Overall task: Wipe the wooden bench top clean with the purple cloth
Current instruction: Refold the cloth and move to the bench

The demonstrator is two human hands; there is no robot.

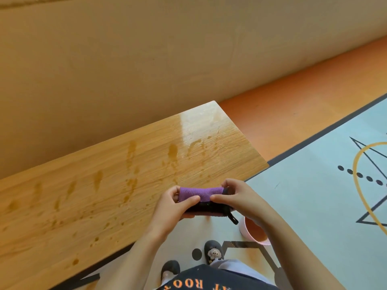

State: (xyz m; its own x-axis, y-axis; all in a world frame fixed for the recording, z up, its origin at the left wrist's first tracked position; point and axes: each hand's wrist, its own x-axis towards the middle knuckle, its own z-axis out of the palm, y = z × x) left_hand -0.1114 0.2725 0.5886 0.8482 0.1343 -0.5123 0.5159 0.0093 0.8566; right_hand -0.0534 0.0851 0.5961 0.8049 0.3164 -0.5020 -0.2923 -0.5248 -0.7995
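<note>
Wall (125,59), plain tan, fills the upper half of the view. Below it the bench (83,195) runs its long axis from lower left to upper right, ending in a corner near the middle. Its glossy wood grain carries amber smears and droplets (132,164), most drawn out across the width of the top, with glare near the far right end. To the right lies a pale blue mat (314,206) with a dark border and printed lines, dots and a yellow curve. A strip of orange floor (293,97) shows between the mat and the wall. Both bare forearms reach up from the bottom edge to meet over the near edge of the bench, close to its right end. The left hand (173,206) grasps the left end of the cloth (199,194), thumb on top and fingers curled beneath. The right hand (240,197) pinches the right end, thumb tip on the purple face and fingers wrapped over the far side. The cloth is folded into a short bar, its long axis lying left to right between the hands, at a slant to the bench's length. Its purple side faces up and away, with a dark layer under it. A small dark loop (233,218) hangs from its lower right corner. Whether the cloth touches the wood cannot be told. A pink bowl (244,229) of amber liquid sits on the mat, partly hidden by the right forearm. Two dark slippers (213,251) show below, above a dark shirt (209,279) with orange letters.
</note>
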